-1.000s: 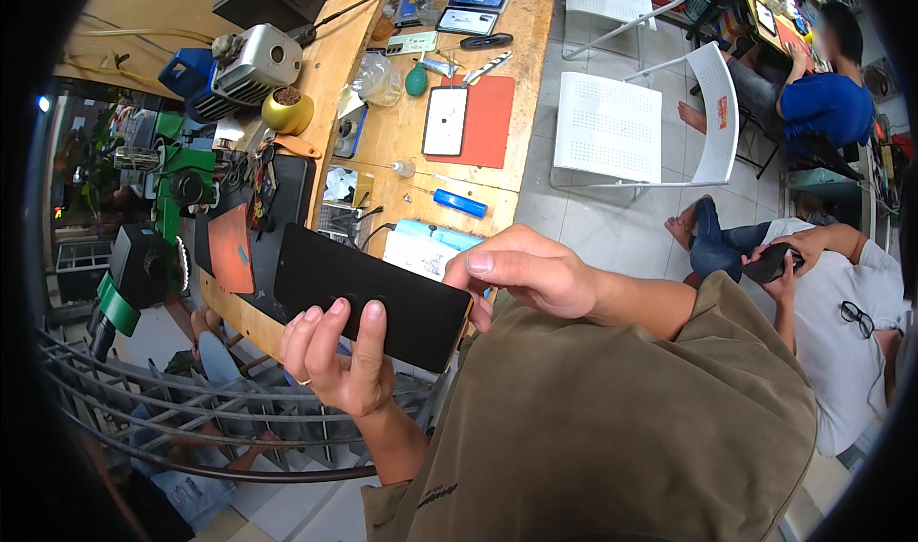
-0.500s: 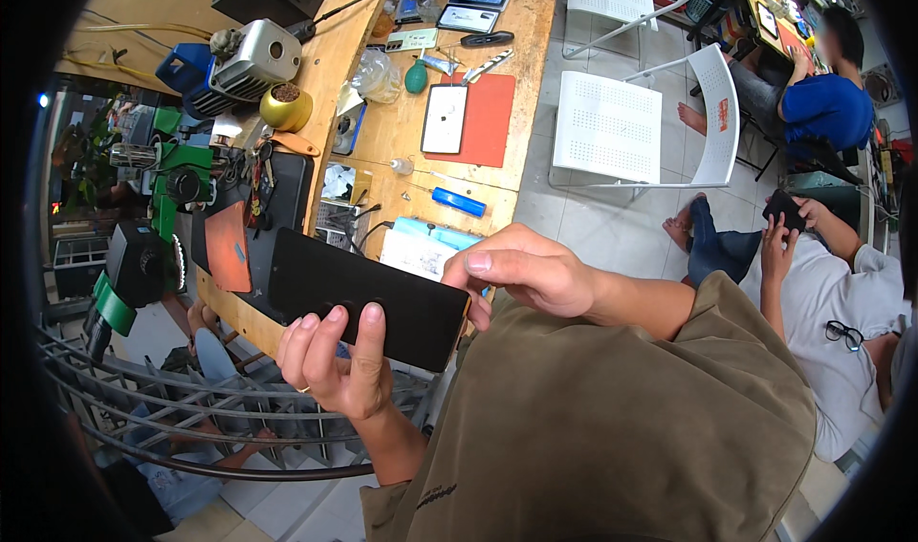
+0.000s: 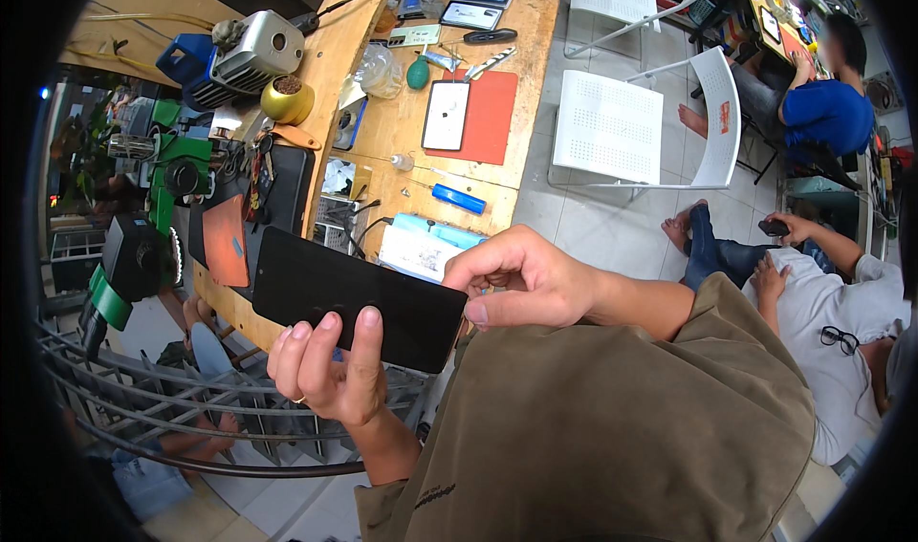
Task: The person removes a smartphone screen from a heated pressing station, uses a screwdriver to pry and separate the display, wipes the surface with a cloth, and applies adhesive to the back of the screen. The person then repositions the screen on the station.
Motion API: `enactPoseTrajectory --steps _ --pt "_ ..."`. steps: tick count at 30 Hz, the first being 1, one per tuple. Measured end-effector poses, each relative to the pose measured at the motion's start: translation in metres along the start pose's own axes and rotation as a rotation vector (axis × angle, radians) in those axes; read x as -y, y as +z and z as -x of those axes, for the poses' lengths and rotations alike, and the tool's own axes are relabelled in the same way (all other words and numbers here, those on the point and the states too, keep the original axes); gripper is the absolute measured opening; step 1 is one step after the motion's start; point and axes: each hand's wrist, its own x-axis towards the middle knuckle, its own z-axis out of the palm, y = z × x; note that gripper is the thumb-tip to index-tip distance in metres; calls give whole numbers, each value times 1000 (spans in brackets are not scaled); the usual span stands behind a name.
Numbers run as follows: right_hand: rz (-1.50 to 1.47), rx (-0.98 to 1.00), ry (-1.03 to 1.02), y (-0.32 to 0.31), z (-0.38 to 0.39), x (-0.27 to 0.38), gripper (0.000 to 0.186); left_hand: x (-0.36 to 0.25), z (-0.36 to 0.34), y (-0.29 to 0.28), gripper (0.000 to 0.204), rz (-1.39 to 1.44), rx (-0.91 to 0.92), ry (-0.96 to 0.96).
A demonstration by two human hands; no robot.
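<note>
A black phone [image 3: 354,286], its dark screen face up and blank, is held in the air in front of my body. My left hand [image 3: 335,378] is closed on its near side, with several fingertips over the screen edge. At the phone's right end is my right hand [image 3: 537,279], fingers curled and thumb pressed to the short edge. The undersides of both grips are hidden.
The wooden workbench [image 3: 402,126] carries a red mat [image 3: 492,121] with a white-faced phone [image 3: 446,116], a blue-handled tool [image 3: 458,199] and a green bulb blower [image 3: 418,74]. White chairs [image 3: 609,117] stand to the right, near two seated people. A metal railing [image 3: 229,461] curves at lower left.
The phone and my left hand have shifted slightly left. My right thumb has moved down from above the phone's corner to its short edge. A seated person at right has lowered one hand.
</note>
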Motion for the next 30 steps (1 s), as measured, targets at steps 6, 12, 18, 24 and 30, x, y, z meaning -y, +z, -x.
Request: enactPoseTrajectory --steps 6,12,18,24,30 --pt "139 -10 -119 5 -2 -2 20 10 3 -6 13 -51 -43 109" --pt "210 10 -90 5 -1 0 20 12 5 -8 12 -86 -97 145" --pt "177 -2 -111 4 -4 -2 21 9 0 -6 14 -77 -57 102" --pt "-16 -152 82 2 -4 1 23 -1 1 4 19 -24 5 -87" --pt "96 -191 133 0 -9 -3 22 -3 2 7 23 -12 42 -57"
